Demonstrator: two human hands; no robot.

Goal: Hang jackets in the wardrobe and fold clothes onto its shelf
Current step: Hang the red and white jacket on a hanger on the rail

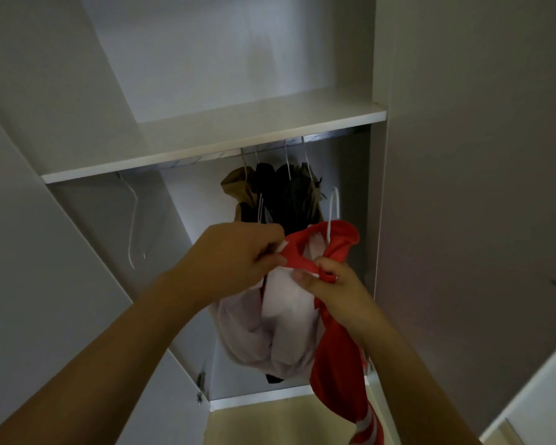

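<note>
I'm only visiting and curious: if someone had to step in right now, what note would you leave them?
Left hand and right hand each pinch the collar of the red jacket, which is on a white hanger, not yet on the rail.
Done: several dark and tan jackets hang on the rail.
Left: hook the red jacket up; one empty hanger hangs at left; the shelf holds no folded clothes.
</note>
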